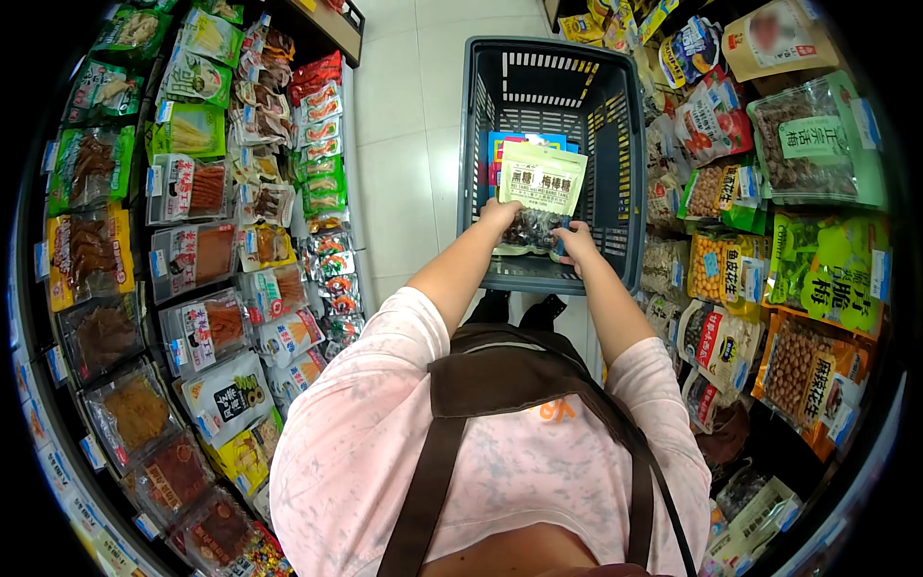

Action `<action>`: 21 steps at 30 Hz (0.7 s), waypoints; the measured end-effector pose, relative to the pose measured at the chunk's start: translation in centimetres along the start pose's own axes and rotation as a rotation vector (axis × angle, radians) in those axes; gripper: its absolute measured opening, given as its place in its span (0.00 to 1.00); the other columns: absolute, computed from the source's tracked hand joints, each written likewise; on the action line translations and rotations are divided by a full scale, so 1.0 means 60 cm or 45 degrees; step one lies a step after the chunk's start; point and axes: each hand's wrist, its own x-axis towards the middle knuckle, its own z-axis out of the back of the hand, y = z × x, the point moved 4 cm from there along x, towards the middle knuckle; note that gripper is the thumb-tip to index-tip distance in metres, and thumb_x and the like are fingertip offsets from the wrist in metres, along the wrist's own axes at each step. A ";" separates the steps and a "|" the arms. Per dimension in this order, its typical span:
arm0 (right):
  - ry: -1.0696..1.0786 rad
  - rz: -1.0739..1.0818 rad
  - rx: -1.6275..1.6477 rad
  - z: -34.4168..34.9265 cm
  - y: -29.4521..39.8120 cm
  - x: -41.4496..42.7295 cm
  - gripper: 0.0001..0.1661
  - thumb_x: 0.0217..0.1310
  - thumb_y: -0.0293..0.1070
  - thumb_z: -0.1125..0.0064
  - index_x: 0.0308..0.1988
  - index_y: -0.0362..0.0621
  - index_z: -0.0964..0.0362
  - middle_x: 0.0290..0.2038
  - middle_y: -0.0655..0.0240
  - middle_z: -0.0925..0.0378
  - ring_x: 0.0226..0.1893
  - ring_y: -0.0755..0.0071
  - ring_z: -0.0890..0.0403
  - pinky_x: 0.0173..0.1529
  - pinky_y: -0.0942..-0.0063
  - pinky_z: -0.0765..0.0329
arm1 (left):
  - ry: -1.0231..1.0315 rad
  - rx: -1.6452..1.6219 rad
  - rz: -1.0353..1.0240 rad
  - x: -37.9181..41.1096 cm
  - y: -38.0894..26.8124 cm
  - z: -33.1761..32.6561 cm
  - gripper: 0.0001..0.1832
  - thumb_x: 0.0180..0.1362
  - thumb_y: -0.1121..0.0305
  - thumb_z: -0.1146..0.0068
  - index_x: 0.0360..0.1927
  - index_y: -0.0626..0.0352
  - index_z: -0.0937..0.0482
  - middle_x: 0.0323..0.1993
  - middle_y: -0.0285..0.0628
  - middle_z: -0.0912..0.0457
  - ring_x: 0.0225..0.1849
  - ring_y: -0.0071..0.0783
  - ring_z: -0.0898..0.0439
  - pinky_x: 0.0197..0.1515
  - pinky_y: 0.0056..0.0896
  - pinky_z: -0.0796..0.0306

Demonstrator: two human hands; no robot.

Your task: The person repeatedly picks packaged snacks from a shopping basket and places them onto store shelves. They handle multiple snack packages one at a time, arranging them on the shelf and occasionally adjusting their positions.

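Note:
Both hands are over a dark grey plastic shopping basket (472,166) in front of me. My left hand (499,218) grips the left edge of a pale green bag of lollipops (544,177), which has a clear lower window showing dark sweets. At the bag's lower right edge, my right hand (575,244) holds it with bent fingers. The bag bears printed writing and tilts with its top away from me. Behind it, partly hidden, are blue and pink packages (495,155) inside the basket.
Left of me, a shelf holds packaged snacks, among them a bag of meat strips (198,187) and red sachets (321,108). On the right hang bags of coated peanuts (800,368) and dried plums (800,144). Pale floor tiles (396,173) run between the shelves. My dark shoes (541,314) show below the basket.

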 end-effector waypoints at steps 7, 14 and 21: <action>-0.040 0.283 -0.052 0.034 0.023 -0.044 0.40 0.49 0.39 0.41 0.57 0.37 0.49 0.47 0.53 0.32 0.45 0.60 0.28 0.47 0.66 0.30 | -0.118 0.349 -0.303 -0.111 -0.093 0.005 0.24 0.46 0.64 0.43 0.46 0.66 0.30 0.37 0.44 0.24 0.32 0.29 0.24 0.34 0.32 0.29; -0.081 0.548 0.176 0.078 0.034 -0.137 0.37 0.50 0.36 0.40 0.56 0.38 0.48 0.48 0.51 0.35 0.45 0.61 0.29 0.48 0.68 0.30 | 0.164 0.036 -0.496 -0.226 -0.160 0.033 0.20 0.52 0.67 0.45 0.46 0.64 0.36 0.32 0.39 0.30 0.30 0.24 0.30 0.30 0.26 0.32; -0.204 0.814 0.367 0.130 0.031 -0.237 0.36 0.51 0.34 0.40 0.56 0.38 0.49 0.50 0.49 0.37 0.49 0.60 0.29 0.49 0.68 0.29 | 0.348 -0.034 -1.036 -0.323 -0.241 0.016 0.15 0.58 0.66 0.49 0.43 0.65 0.35 0.35 0.42 0.27 0.32 0.25 0.29 0.35 0.26 0.33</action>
